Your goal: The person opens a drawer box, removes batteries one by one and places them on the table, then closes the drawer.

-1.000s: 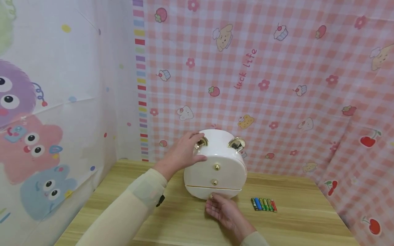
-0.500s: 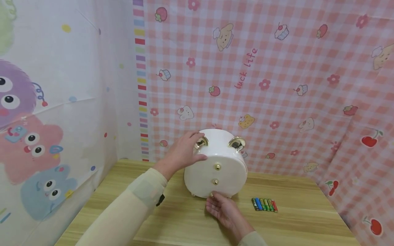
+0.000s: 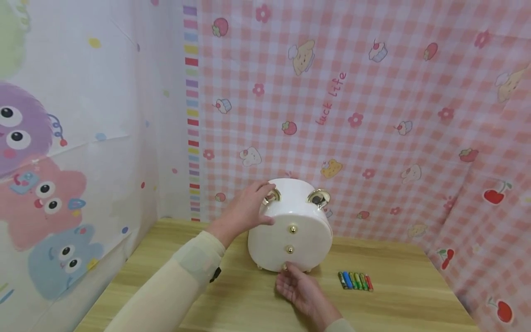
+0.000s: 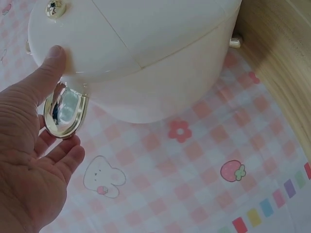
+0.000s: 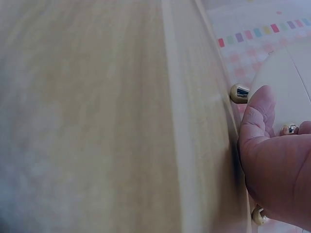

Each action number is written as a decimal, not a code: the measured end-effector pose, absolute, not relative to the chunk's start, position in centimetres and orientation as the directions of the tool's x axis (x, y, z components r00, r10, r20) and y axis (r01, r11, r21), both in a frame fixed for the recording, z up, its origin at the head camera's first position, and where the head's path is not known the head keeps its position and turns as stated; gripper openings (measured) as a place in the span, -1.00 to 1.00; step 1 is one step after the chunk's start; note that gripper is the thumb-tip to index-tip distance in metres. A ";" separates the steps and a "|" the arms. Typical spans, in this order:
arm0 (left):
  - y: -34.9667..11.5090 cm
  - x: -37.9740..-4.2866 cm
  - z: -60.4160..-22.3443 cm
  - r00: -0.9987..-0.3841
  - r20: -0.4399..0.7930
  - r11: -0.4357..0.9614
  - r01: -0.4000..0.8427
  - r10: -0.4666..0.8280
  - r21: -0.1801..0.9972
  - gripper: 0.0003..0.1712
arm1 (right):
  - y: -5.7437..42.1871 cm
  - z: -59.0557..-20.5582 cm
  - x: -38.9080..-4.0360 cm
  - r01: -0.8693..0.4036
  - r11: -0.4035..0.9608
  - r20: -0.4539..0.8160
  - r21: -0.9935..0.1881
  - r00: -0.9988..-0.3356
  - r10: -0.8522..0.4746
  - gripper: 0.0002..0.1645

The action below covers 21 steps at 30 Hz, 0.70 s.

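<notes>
A glossy white drawer box (image 3: 265, 244) with a rounded front stands on the table. Gold ears rise from its top, and gold knobs run down the front. My left hand (image 3: 244, 210) holds the box by its left ear (image 4: 65, 114): the thumb lies against the front face, the other fingers curl behind the ear. Low on the front, my right hand (image 3: 304, 293) has its thumb and finger at the bottom knob (image 5: 290, 128). No gap shows along the bottom drawer, which sits flush with the front.
Several batteries (image 3: 355, 280) lie in a row on the wooden table (image 3: 398, 276), right of the box. A pink checked cloth (image 3: 356, 92) hangs behind, and a white cloth (image 3: 137, 92) with cartoon figures hangs at the left.
The bottom drawer has gone in, and the open line above it has vanished. Both hands have kept their places on the box; the head view has tilted slightly.
</notes>
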<state>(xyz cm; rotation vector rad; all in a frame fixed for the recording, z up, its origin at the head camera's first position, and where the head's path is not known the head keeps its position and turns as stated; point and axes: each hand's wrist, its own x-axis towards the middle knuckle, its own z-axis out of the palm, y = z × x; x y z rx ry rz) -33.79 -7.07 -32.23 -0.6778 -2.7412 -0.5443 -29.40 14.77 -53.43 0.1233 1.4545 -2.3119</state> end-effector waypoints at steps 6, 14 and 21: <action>-6.8 -33.9 -32.3 -0.861 0.320 0.832 0.483 0.395 0.273 0.12 | 15.1 -53.7 -29.1 0.381 -0.355 -0.281 -0.854 -0.911 -0.301 -0.60; -7.4 -33.9 -32.9 -0.844 0.338 0.825 0.507 0.416 0.251 0.11 | 16.4 -53.7 -28.1 0.388 -0.247 -0.311 -0.888 -0.902 -0.301 -0.23; -8.6 -33.5 -34.6 -0.819 0.346 0.802 0.548 0.458 0.237 0.18 | 20.5 -53.4 -26.5 0.394 -0.115 -0.340 -0.912 -0.881 -0.329 -0.21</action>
